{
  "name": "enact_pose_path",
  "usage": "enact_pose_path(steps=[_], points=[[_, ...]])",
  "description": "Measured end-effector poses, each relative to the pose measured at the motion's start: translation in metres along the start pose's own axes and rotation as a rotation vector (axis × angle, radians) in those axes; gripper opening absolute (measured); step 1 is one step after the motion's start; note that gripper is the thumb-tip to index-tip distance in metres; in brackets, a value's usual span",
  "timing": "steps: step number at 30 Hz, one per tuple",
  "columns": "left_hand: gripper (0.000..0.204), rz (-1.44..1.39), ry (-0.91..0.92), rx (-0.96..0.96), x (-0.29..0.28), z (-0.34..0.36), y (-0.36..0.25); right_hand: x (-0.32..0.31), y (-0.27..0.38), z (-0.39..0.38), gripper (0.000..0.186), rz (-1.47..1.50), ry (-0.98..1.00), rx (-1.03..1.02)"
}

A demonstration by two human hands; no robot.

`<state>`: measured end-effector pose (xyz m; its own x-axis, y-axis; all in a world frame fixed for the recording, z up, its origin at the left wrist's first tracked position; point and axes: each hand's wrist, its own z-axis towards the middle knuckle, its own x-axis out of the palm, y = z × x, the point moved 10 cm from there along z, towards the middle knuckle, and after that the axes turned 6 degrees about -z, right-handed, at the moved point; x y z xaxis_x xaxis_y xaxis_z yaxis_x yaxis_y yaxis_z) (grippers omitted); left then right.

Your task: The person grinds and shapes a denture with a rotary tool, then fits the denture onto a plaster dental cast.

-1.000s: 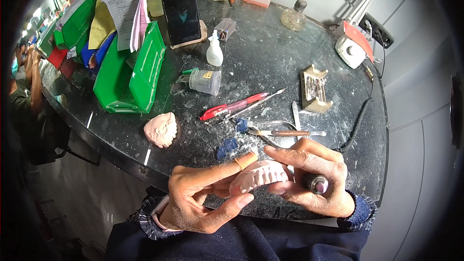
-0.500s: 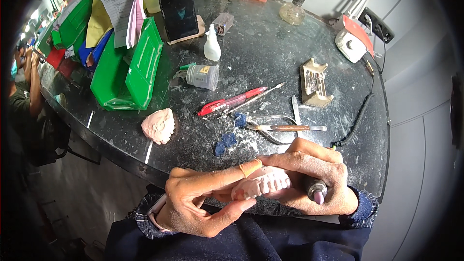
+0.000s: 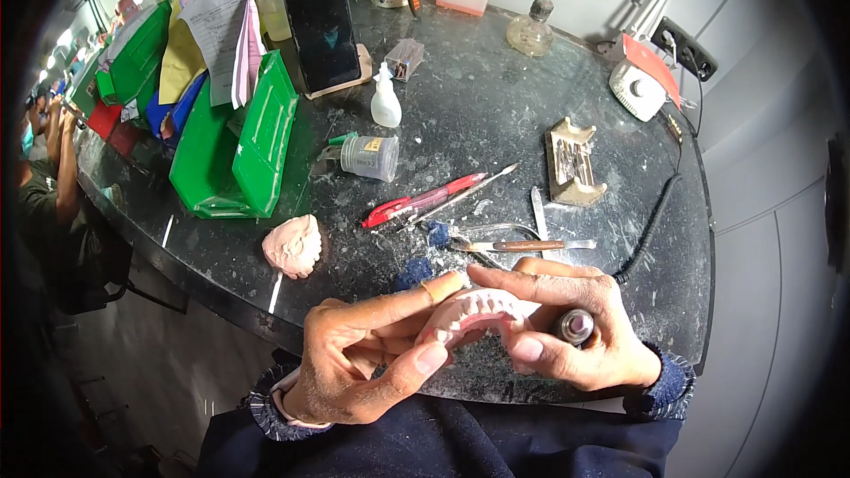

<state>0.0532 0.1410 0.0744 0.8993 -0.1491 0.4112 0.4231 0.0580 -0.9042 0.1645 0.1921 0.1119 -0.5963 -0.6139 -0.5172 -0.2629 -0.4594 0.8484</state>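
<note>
Between my two hands, just above the near edge of the bench, is a pale pink dental cast (image 3: 482,303), a horseshoe with a row of teeth. My left hand (image 3: 359,358) pinches its left end between thumb and forefinger; that forefinger has a tan band round it. My right hand (image 3: 584,332) grips the cast's right end. Tucked into the same palm is a dark cylindrical handpiece (image 3: 576,326), its purplish end facing me and the rest hidden by fingers. A second pink cast (image 3: 293,246) lies on the bench to the left. White dust coats both hands.
Beyond my hands lie a red pen (image 3: 425,200), a wooden-handled spatula (image 3: 522,246) and blue scraps (image 3: 414,273). Further off stand a tool rest (image 3: 575,164), a tipped plastic cup (image 3: 370,158), a dropper bottle (image 3: 385,99), a phone (image 3: 320,31) and a green bin (image 3: 235,146). Someone sits far left.
The cast has been tilted so its inner arch now shows. My right thumb has come onto its right end, and the handpiece has turned slightly. The view has shifted a little.
</note>
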Motion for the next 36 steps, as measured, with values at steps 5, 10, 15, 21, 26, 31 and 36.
enact_pose_path(steps=[5, 10, 15, 21, 26, 31, 36], points=[[0.043, 0.020, 0.018, 0.033, 0.001, 0.000, -0.003, 0.007, -0.010, -0.001, 0.047, 0.122, 0.045, 0.023], [0.041, -0.063, -0.034, 0.068, -0.002, 0.001, -0.001, 0.008, -0.015, -0.003, 0.040, 0.268, 0.047, 0.213], [0.047, -0.073, -0.108, 0.273, -0.009, -0.005, -0.012, 0.000, 0.003, 0.003, 0.042, -0.004, -0.003, -0.090], [0.040, 0.173, -0.115, 0.512, -0.007, -0.015, -0.033, 0.013, -0.001, -0.001, 0.055, 0.010, 0.130, -0.011], [0.037, 0.157, -0.114, 0.579, -0.004, -0.017, -0.041, 0.017, 0.000, -0.001, 0.056, 0.014, 0.183, 0.015], [0.040, 0.210, -0.048, 0.538, -0.001, -0.015, -0.039, 0.018, -0.001, 0.001, 0.055, 0.039, 0.178, -0.016], [0.037, 0.194, 0.024, 0.590, 0.005, -0.015, -0.038, 0.016, 0.005, 0.000, 0.053, 0.050, 0.142, -0.112]])
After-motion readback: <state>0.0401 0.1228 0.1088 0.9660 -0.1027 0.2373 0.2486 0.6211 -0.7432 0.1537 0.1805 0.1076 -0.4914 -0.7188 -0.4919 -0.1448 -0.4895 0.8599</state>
